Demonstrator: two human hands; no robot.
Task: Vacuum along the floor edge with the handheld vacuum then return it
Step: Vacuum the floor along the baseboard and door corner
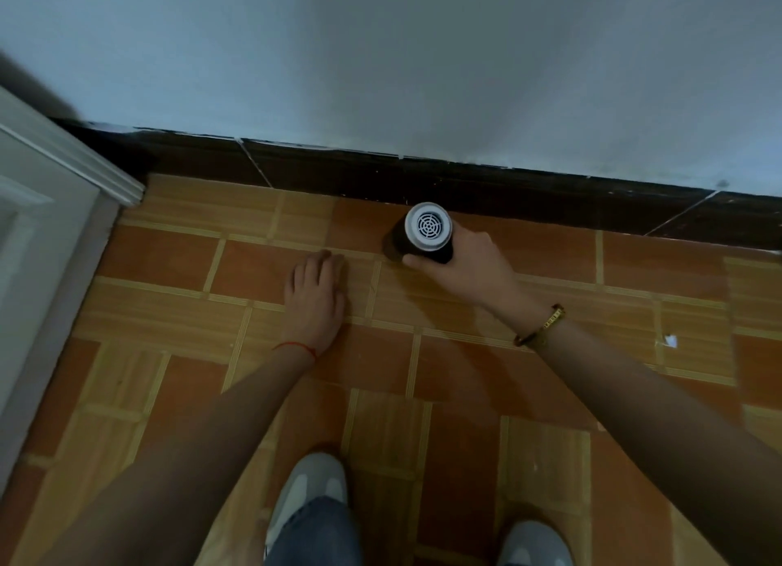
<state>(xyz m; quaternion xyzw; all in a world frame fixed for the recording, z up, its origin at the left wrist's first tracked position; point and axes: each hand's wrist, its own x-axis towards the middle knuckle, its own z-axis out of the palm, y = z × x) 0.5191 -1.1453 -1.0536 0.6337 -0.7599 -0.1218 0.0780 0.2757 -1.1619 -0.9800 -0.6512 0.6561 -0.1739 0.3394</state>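
The handheld vacuum (425,232) is a dark cylinder with a round white vented end cap facing up at me. It stands nose-down on the orange tiled floor (550,252), close to the dark skirting (381,176) at the foot of the wall. My right hand (469,256) is wrapped around its body from the right side. My left hand (315,298) rests flat on the tiles to the left of the vacuum, fingers together and pointing towards the wall, holding nothing. The vacuum's nozzle is hidden under its body.
A white door frame (63,176) runs down the left side. A pale blue wall (423,57) rises behind the skirting. A small white scrap (670,341) lies on the tiles at the right. My two grey shoes (311,493) stand at the bottom.
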